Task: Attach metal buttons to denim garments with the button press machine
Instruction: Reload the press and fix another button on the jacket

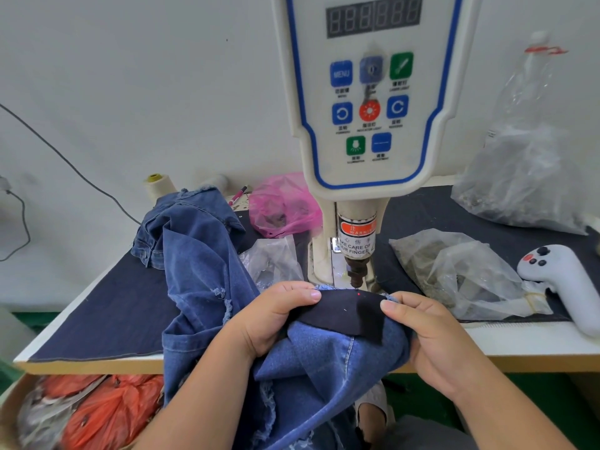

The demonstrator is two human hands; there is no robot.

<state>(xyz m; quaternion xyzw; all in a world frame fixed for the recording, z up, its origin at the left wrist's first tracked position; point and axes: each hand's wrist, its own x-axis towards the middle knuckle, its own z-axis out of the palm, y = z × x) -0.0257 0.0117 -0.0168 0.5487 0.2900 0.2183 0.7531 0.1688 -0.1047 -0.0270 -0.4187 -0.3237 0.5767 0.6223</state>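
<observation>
Closest to me, my left hand [269, 319] and right hand [431, 339] each grip the denim garment [207, 297], thumbs on top and fingers curled underneath, pinching either end of a dark patch [349, 311] of cloth laid over the blue fabric. The patch is stretched flat between my two thumbs, and a small red light dot [358, 293] falls on it near its far edge. The rest of the garment hangs down off the table's front edge and also trails up and left in a heap across the dark-covered table [107, 306].

Just beyond the patch stands the button press machine [370, 125], its punch [357, 271] hanging directly above the fabric's far edge, not touching it. A warning label wraps the column above the punch, and a control panel with blue, green and red buttons fills the machine head.

Right of the machine lie clear plastic bags [454, 277] and a white handheld controller [565, 280]. Left of it sit a pink bag [285, 206] and a thread cone [159, 186]. Below the table on the left, an orange bag [107, 414] sits in a box.
</observation>
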